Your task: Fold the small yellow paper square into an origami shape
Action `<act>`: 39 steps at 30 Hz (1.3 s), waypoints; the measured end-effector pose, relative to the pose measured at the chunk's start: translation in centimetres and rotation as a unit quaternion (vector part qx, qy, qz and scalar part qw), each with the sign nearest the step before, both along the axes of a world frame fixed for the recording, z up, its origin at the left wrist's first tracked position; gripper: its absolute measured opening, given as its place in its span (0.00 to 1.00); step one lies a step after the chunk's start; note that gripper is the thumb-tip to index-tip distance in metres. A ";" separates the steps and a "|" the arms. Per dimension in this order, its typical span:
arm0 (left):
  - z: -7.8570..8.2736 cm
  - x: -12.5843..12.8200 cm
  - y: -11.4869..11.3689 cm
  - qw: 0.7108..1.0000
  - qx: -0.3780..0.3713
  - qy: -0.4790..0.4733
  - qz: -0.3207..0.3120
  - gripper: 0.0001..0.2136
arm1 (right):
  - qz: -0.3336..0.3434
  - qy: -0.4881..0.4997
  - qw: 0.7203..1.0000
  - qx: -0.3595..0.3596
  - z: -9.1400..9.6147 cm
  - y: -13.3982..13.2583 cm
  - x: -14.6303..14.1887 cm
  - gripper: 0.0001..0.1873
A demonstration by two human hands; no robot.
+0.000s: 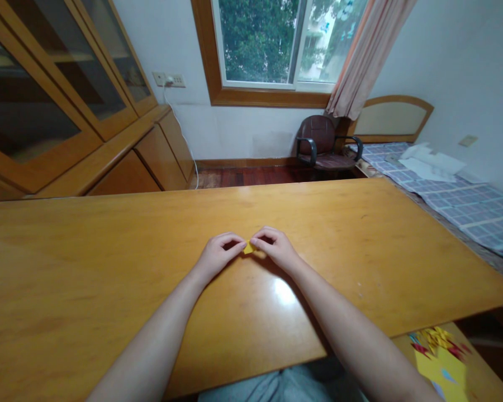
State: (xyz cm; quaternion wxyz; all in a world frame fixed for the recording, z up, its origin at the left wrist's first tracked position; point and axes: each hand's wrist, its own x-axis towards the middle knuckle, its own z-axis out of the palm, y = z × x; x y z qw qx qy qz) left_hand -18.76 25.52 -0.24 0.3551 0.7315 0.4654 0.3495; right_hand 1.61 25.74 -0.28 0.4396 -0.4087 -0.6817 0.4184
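Observation:
A small folded piece of yellow paper (248,248) lies at the middle of the wooden table (109,262). My left hand (218,255) pinches its left side with thumb and fingers curled. Opposite it, my right hand (275,247) pinches the right side the same way. The two hands meet over the paper, and most of it is hidden by the fingertips.
A lower surface at the bottom right holds yellow paper sheets and several small folded coloured pieces (438,341). A brown office chair (324,144) stands beyond the table under the window. A bed (456,195) runs along the right, wooden cabinets (67,111) along the left.

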 end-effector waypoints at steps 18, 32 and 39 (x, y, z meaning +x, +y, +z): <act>0.6 -0.3 -0.1 0.999 0.010 -0.030 0.002 0.13 | -0.020 0.042 0.998 -0.031 -0.3 0.1 0.1 0.11; 0.1 0.0 -0.1 1.000 0.023 -0.016 -0.002 0.10 | -0.009 0.013 1.000 0.002 -0.1 0.0 0.0 0.12; 0.1 0.1 -0.1 1.000 0.014 -0.019 -0.002 0.11 | -0.006 0.006 1.000 0.016 -0.5 0.1 0.1 0.11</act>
